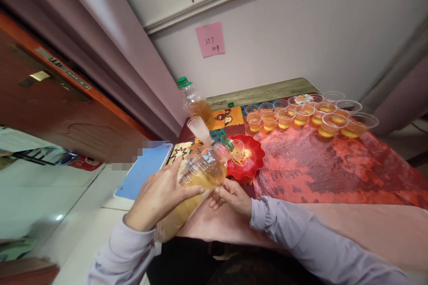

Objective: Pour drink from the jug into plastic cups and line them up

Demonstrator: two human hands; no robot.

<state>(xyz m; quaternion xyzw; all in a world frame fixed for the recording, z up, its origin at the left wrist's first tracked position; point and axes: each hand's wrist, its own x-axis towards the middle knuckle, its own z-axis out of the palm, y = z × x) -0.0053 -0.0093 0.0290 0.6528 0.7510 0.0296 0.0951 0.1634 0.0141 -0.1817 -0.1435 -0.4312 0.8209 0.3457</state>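
Note:
A large clear plastic bottle [207, 170] of yellow liquid is tilted, its neck toward the red scalloped tray [258, 167]. My left hand [162, 193] is wrapped over the bottle's near side, thumb across it. Under its lower right side, my right hand [233, 195] has bent fingers against the bottle. A green ring handle [226, 141] hangs at the bottle's neck. On the tray, a clear plastic cup [238, 149] stands by the bottle's mouth; how much it holds is hard to tell. A stack of clear cups [199, 130] leans just beyond the bottle.
Another bottle [200, 109] with a green cap stands at the back left. A loose green cap [231, 105] lies near it. Several cups of yellow liquid [286, 119] line the table's back right. A blue stool top [145, 171] is left of the table, a wooden door [67, 98] further left.

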